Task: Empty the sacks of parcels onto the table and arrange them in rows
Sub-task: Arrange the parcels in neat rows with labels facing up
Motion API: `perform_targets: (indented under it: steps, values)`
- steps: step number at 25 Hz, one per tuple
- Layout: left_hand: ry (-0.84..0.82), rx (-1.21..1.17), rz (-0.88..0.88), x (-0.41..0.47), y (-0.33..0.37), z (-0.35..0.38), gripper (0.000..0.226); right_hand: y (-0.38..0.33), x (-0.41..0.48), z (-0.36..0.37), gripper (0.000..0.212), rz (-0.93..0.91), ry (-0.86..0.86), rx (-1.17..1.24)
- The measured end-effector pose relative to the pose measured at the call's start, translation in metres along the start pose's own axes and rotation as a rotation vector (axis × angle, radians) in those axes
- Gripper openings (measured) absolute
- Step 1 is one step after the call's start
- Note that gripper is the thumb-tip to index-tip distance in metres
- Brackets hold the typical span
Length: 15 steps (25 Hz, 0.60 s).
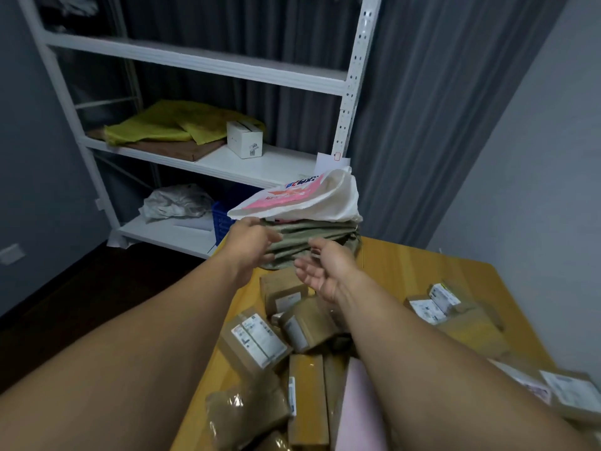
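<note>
Head view: left hand [250, 237], right hand [325, 273] spread, empty, near white sack [320, 201]; its pink print, labels on parcels [307, 325] unreadable.

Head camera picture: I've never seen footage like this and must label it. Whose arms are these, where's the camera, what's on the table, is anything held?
No machine here: a person wears a wide-angle camera on the head, looking forward and down, so the two bare arms are their own. The left hand and right hand reach toward a pile of folded sacks, topped by a white sack with pink print, at the far corner of the yellow table. Both hands look open and hold nothing; the left is at the pile's edge. Brown parcels with white labels lie jumbled on the table, not in rows. A white shelf stands behind.
</note>
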<state>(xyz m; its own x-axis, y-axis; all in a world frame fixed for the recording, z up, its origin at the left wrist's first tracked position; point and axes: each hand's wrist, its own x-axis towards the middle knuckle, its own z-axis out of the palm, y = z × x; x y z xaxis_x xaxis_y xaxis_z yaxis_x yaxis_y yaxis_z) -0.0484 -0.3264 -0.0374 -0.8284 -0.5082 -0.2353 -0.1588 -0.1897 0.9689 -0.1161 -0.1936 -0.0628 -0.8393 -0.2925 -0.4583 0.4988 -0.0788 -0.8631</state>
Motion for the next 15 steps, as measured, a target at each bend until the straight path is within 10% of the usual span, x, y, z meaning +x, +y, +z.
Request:
perform_targets:
  steps: [15]
  values:
    - [0.114, 0.078, 0.013, -0.202, -0.015, 0.019, 0.028, 0.029, -0.172, -0.128, 0.017, -0.013, -0.058, -0.115]
